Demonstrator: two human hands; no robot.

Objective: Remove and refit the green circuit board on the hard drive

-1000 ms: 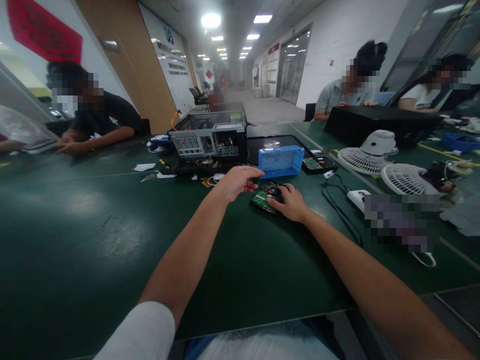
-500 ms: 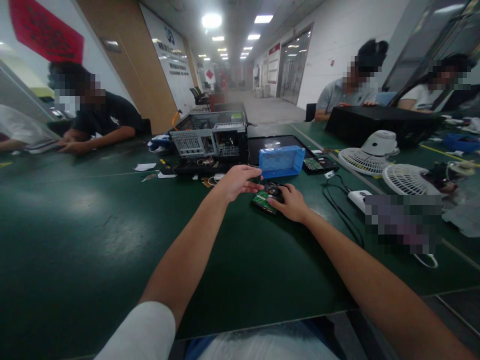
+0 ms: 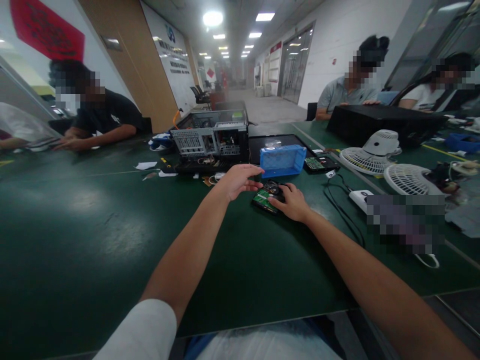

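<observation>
A long, dark green matte tabletop [image 3: 93, 225] runs down a bright hall under ceiling lights, and other people sit along its far edges. The left hand [image 3: 236, 182] hangs just above the surface, palm down, fingers spread and stretched forward, holding nothing. Just to its right lies a small flat rectangular drive with a green circuit board and a black part on top [image 3: 264, 199]. The right hand [image 3: 294, 202] lies on the drive's right end with its fingers curled onto the black part; whether it clasps the drive or only rests there I cannot tell.

Just beyond both hands stands a translucent blue plastic box [image 3: 282, 160] with ribbed walls, and past the left hand an open grey sheet-metal computer case [image 3: 212, 140], perforated and boxy. To the right of the right hand thin black cables [image 3: 339, 200] loop across the table, with two round white plastic fans [image 3: 369, 150] further out.
</observation>
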